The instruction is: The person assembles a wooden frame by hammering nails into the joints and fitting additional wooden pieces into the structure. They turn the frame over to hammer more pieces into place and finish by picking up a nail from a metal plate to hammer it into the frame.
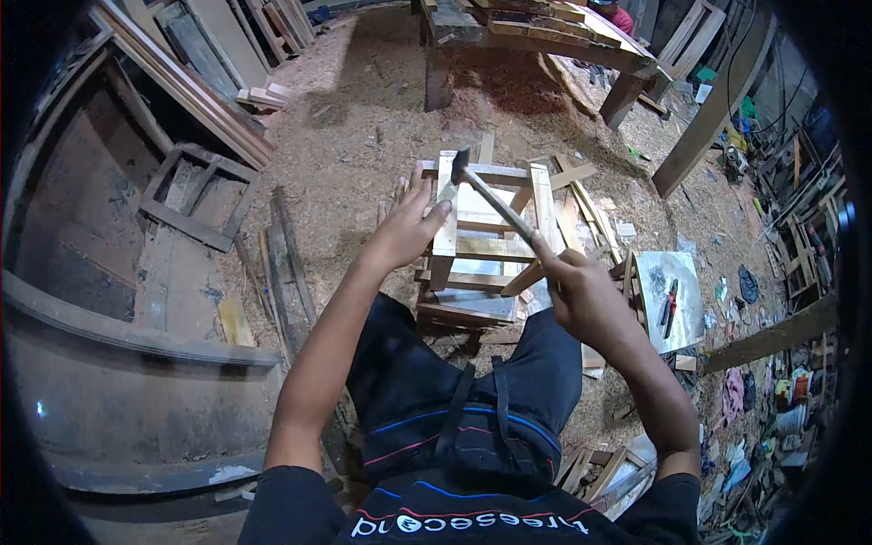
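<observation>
In the head view a small wooden frame (495,247) of pale slats and posts stands in front of my knees. My left hand (411,222) lies against its left side near the top, fingers stretched out and thumb toward the upper left rail. My right hand (579,283) is wrapped round the handle of a hammer (495,198). The hammer's dark head is over the far end of that left rail, overlapping it in this view. Under the frame, a boxy wooden piece (465,313) is partly hidden by it.
Loose wood strips (590,213) lie right of the frame. Red-handled pliers (670,304) rest on a pale board (686,272). A heavy workbench (536,41) stands at the back, with a person (621,18) behind it. Sawdust covers the floor; planks (186,86) lean at left.
</observation>
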### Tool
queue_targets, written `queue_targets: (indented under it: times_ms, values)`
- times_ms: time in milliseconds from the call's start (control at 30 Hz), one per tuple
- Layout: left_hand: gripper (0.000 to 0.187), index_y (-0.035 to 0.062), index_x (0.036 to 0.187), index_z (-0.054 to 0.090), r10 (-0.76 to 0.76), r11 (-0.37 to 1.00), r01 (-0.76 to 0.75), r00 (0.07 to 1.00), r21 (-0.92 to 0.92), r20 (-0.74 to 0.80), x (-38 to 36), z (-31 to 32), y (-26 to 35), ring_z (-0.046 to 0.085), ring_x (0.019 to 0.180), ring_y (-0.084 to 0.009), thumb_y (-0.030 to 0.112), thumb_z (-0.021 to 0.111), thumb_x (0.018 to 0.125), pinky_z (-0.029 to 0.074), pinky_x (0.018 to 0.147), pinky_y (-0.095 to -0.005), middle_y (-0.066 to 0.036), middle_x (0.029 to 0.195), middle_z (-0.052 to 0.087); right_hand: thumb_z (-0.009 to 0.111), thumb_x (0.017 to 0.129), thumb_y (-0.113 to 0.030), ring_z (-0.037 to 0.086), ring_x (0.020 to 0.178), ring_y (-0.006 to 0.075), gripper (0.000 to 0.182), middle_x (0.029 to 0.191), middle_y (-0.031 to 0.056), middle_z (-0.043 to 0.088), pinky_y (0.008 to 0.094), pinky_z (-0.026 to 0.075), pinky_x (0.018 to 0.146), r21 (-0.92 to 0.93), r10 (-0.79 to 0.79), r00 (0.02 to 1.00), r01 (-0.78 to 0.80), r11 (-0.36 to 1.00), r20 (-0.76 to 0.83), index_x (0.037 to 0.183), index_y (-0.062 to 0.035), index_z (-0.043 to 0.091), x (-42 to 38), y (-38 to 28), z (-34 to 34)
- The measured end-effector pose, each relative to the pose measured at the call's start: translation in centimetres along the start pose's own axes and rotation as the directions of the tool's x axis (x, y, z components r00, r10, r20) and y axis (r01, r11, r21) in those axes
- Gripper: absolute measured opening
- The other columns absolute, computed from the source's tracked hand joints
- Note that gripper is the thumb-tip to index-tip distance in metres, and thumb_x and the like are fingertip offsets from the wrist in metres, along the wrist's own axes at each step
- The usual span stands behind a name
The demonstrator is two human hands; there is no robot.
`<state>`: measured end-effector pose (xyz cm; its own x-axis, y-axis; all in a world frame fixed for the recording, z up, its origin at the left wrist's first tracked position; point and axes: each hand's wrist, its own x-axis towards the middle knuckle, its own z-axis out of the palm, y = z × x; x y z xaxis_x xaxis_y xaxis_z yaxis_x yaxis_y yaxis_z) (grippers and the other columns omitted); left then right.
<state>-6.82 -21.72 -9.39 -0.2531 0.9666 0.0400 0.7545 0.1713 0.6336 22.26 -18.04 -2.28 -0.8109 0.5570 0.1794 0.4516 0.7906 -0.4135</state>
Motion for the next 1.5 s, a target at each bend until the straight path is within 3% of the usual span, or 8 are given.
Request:
queue_targets:
  times_ms: [533,633,700,800,1000,1233,1333,1500]
  values:
    - [0.079,0.0,0.151,0.02,0.027,0.999,-0.027,1.0,0.027,-0.001,0.3,-0.3,-0.1,0.005,0.148,-0.0383,0.056,0.034,0.097,0.007,0.116,-0.0567,-0.015,0.161,0.002,0.059,0.089,-0.004,0.058,0.06,0.0227,0.046,0.073,0.0161,0.059,0.0354,0.044,0.057,0.227,0.014,0.981,0.032,0.973,-0.195,0.134,-0.0037,0.052,0.7,0.3,-0.3]
    - [0.075,-0.0018,0.148,0.029,0.176,0.984,-0.172,0.965,0.038,-0.195,0.3,0.5,-0.4,0.029,0.143,-0.0356,0.052,0.042,0.097,0.026,0.113,-0.0496,-0.024,0.154,0.027,0.061,0.094,-0.017,0.051,0.058,0.0112,0.025,0.064,0.006,0.057,0.0291,0.04,0.053,0.313,0.292,0.909,-0.196,0.929,-0.298,0.109,0.0028,0.061,0.9,2.7,1.4]
    - [0.066,-0.0035,0.137,0.047,-0.054,0.88,-0.063,0.972,-0.47,-0.23,-0.5,0.8,1.3,0.058,0.12,-0.0279,0.046,0.055,0.094,0.045,0.098,-0.0372,-0.023,0.128,0.059,0.061,0.095,-0.019,0.05,0.059,0.0094,0.024,0.065,0.003,0.057,0.0281,0.04,0.053,0.351,0.392,0.883,-0.293,0.889,-0.257,0.105,0.003,0.062,0.6,5.0,4.1]
    - [0.057,-0.0066,0.123,0.057,0.016,0.871,-0.069,0.993,-0.486,-0.113,0.7,2.8,0.0,0.067,0.094,-0.0176,0.039,0.065,0.09,0.051,0.083,-0.0276,-0.018,0.103,0.07,0.055,0.1,-0.027,0.058,0.079,0.0095,0.032,0.085,0.0052,0.066,0.028,0.048,0.072,0.653,0.515,0.67,-0.06,0.755,-0.534,0.113,0.0011,0.064,1.4,7.7,9.0]
    - [0.042,-0.0035,0.12,0.058,0.128,0.655,-0.138,0.989,-0.743,-0.072,0.1,2.2,1.1,0.062,0.093,-0.0121,0.007,0.073,0.083,0.05,0.083,-0.0278,-0.007,0.106,0.066,0.053,0.101,-0.022,0.059,0.107,0.0131,0.035,0.117,0.0088,0.064,0.0287,0.045,0.094,0.917,0.678,0.66,0.041,0.397,-0.323,0.127,0.0017,0.058,1.9,5.6,11.4]
    - [0.068,-0.0056,0.14,0.04,0.092,0.338,-0.098,0.993,-0.936,-0.071,-2.8,1.1,-0.6,0.063,0.107,-0.0193,0.0,0.069,0.078,0.05,0.096,-0.0318,-0.012,0.124,0.06,0.055,0.099,-0.016,0.06,0.107,0.0144,0.033,0.118,0.0123,0.064,0.0297,0.047,0.095,0.975,0.41,0.885,0.187,0.12,-0.22,0.126,0.0049,0.057,0.8,0.7,6.5]
    - [0.071,-0.0068,0.14,0.039,0.06,0.248,-0.115,0.993,-0.962,-0.104,-4.0,2.4,-1.8,0.064,0.108,-0.0207,0.002,0.07,0.076,0.049,0.098,-0.0324,-0.013,0.126,0.059,0.059,0.097,-0.015,0.058,0.11,0.0156,0.032,0.125,0.0099,0.06,0.0301,0.047,0.095,0.709,0.185,0.902,0.167,0.685,-0.39,0.125,0.0006,0.059,0.1,1.9,3.4]
    - [0.066,-0.0063,0.138,0.042,0.094,0.175,-0.12,0.99,-0.977,-0.105,-3.2,3.6,-5.0,0.065,0.104,-0.0213,0.01,0.065,0.079,0.052,0.094,-0.0316,-0.015,0.125,0.059,0.061,0.095,-0.012,0.06,0.109,0.0179,0.032,0.124,0.0111,0.062,0.0306,0.047,0.094,0.487,0.326,0.788,-0.039,0.873,-0.522,0.124,0.0016,0.06,-2.4,7.4,4.7]
